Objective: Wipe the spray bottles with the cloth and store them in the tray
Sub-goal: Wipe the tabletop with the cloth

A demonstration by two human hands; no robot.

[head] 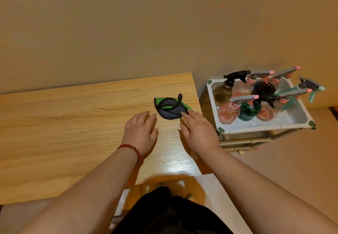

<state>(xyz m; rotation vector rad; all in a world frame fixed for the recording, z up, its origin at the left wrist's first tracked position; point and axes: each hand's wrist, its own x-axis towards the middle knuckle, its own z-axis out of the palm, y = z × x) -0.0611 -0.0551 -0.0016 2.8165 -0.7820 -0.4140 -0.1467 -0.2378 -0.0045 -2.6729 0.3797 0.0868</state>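
Observation:
A crumpled green and grey cloth (171, 108) with a black hanging loop lies on the wooden table (73, 124) near its right end. My left hand (140, 133) hovers just left of the cloth, fingers spread, holding nothing. My right hand (198, 131) is flat and open, its fingertips touching the cloth's near right edge. Right of the table a white tray (285, 121) on a low stand holds several spray bottles: an amber one (222, 91), a green one (248, 110), pink ones (228, 113) and a teal one (311, 89).
A beige wall runs behind the table. The tray stand (245, 140) sits on the floor just off the table's right edge. A white stool or box (215, 193) and my dark clothing (170, 213) are below the table's near edge.

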